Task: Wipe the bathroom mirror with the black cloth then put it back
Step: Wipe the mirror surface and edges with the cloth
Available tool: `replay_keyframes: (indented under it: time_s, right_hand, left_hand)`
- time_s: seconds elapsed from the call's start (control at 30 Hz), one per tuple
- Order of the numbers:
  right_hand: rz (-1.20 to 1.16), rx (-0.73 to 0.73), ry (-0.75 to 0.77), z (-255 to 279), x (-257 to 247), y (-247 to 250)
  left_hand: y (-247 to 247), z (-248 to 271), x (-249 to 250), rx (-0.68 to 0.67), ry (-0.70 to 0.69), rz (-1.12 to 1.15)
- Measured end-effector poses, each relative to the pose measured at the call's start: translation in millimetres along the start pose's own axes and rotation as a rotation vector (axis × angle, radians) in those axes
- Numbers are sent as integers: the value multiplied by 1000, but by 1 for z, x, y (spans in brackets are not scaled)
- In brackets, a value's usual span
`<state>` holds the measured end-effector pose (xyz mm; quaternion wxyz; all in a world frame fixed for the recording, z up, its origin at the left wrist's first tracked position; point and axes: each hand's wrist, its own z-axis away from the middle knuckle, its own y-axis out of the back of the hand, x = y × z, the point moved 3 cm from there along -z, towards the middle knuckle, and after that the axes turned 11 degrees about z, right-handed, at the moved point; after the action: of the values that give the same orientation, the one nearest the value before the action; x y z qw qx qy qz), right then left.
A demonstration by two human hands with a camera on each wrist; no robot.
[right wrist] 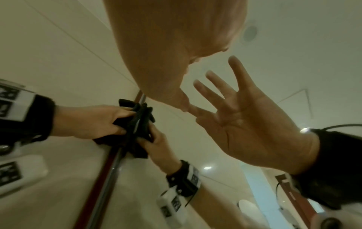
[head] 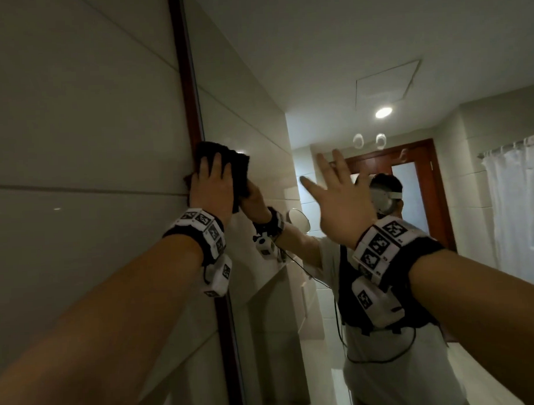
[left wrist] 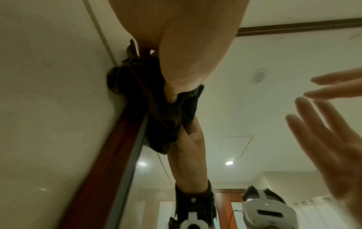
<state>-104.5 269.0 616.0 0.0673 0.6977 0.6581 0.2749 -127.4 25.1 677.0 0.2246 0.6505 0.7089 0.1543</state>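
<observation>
The mirror [head: 250, 106] is fixed to the tiled wall [head: 75, 118] and has a dark red frame [head: 186, 68]. At its nine o'clock edge, my left hand [head: 212, 189] holds the black cloth [head: 231, 164] against the glass and frame.

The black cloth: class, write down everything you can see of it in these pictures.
The black cloth is a small, soft, towel-like piece with a fuzzy nap, bunched into folds. The left hand presses it against the left edge of the mirror, where the glass meets the dark red-brown wooden frame; its fingers lie over it and the thumb curls into its folds. Part of it overlaps the frame. Its reflection shows beside it.
</observation>
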Motion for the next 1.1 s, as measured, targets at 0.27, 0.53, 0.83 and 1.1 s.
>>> replay_keyframes:
  time_s: [0.27,0.53,0.83,1.1]
  right_hand:
    - [34,-58,78,-3,-40,-23]
    - [15,-19,67,-3,-40,-28]
    - [44,-30,35,-1,-48,-30]
    - [46,-96,98,44,-58,-42]
  left_hand:
    - [3,-9,-25,-86,71,-328]
    - [10,5,-21,-127,62,-323]
    - [-24,77,-9,-215,-8,-338]
    - [-37,95,-6,-274,12,-408]
